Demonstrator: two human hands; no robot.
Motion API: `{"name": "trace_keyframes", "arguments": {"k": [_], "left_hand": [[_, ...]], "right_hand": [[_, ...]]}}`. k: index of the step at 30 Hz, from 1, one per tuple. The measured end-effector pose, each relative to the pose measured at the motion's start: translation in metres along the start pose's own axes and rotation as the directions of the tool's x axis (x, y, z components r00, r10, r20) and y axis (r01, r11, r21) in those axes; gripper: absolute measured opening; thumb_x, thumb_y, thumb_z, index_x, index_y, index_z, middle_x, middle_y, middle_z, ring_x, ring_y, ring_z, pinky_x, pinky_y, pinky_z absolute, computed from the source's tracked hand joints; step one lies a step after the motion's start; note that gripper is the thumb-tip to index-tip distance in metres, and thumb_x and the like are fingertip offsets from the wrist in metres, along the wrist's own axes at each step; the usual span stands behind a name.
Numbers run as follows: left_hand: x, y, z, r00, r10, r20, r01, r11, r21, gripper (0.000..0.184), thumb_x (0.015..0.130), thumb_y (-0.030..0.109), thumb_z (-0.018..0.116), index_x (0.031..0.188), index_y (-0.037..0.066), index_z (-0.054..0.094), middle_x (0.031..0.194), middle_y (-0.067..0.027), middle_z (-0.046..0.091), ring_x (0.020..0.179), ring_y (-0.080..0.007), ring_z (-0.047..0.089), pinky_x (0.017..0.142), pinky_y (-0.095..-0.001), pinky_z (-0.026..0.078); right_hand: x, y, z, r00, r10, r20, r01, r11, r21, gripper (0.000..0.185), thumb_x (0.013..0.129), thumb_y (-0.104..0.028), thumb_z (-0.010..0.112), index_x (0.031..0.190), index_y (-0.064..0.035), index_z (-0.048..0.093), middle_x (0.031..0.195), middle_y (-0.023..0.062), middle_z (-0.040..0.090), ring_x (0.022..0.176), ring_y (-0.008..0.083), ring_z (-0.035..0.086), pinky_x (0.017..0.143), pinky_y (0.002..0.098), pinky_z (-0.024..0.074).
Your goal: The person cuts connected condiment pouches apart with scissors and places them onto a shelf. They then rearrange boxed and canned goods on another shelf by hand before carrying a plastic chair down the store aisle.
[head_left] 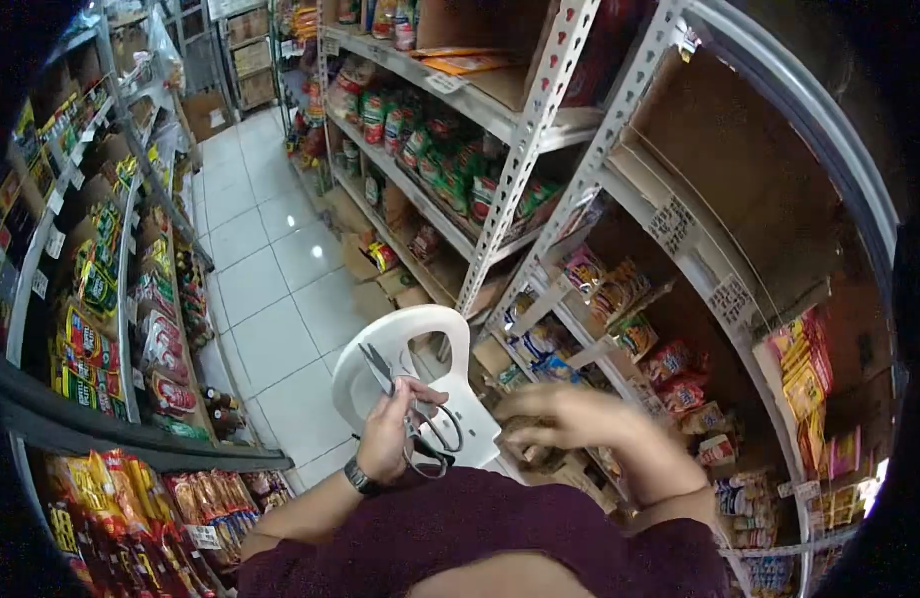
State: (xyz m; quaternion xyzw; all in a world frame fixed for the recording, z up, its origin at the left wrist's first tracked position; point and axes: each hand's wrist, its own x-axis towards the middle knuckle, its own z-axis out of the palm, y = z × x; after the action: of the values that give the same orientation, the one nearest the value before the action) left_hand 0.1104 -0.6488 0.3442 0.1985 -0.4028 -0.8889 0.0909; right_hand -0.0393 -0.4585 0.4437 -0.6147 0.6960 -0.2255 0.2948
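Observation:
My left hand (388, 431), with a dark watch (356, 474) on its wrist, is closed around a pair of scissors (376, 363). The blades point up and away from me, and the dark handle loops hang on the right side of the hand. Just beyond is a white plastic chair (435, 320), seen from above. To the right of the chair, my right hand (545, 417) is smeared by motion, with its fingers curved. Below those fingers lies something brown that I cannot make out. Whether the right hand holds anything does not show.
On the left, shelves hold bright packets (86, 339) and hanging sachets (116, 493). A white tiled aisle (271, 269) runs ahead. To the right stand metal racks (525, 149) with green and red packs (430, 149), snack bags (669, 364) and cardboard boxes (734, 149).

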Motion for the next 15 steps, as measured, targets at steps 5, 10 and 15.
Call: {"name": "trace_keyframes", "arguments": {"k": [5, 10, 15], "left_hand": [[-0.009, 0.009, 0.021, 0.971, 0.229, -0.065, -0.233, 0.970, -0.061, 0.034, 0.098, 0.034, 0.028, 0.092, 0.005, 0.045, 0.096, -0.0125, 0.057, 0.089, -0.0178, 0.053, 0.083, -0.0325, 0.043], [-0.012, 0.009, 0.040, 0.936, 0.351, 0.018, -0.350, 0.936, -0.036, 0.029, 0.098, 0.030, 0.031, 0.090, 0.005, 0.044, 0.095, -0.0126, 0.057, 0.090, -0.0193, 0.053, 0.085, -0.0335, 0.042], [-0.005, 0.025, 0.061, 0.797, 0.365, 0.482, -0.506, 0.839, 0.200, 0.026, 0.096, 0.024, 0.036, 0.107, 0.001, 0.044, 0.110, -0.0150, 0.053, 0.101, -0.0199, 0.050, 0.091, -0.0332, 0.038]], "right_hand": [[0.054, 0.005, 0.082, 0.974, -0.106, -0.198, 0.149, 0.965, 0.215, 0.042, 0.080, -0.015, 0.062, 0.117, -0.0015, 0.047, 0.113, 0.0170, 0.051, 0.108, 0.0301, 0.050, 0.093, 0.0360, 0.0395], [0.050, -0.003, 0.099, 0.900, 0.080, -0.429, 0.102, 0.917, 0.385, 0.023, 0.076, -0.009, 0.063, 0.090, -0.0034, 0.044, 0.084, 0.0105, 0.048, 0.079, 0.0197, 0.048, 0.071, 0.0305, 0.0408], [0.018, -0.005, 0.096, 0.735, 0.083, -0.673, 0.292, 0.857, 0.424, 0.021, 0.078, -0.006, 0.063, 0.092, -0.0066, 0.046, 0.084, -0.0008, 0.047, 0.072, 0.0065, 0.045, 0.063, 0.0230, 0.0402]]}}
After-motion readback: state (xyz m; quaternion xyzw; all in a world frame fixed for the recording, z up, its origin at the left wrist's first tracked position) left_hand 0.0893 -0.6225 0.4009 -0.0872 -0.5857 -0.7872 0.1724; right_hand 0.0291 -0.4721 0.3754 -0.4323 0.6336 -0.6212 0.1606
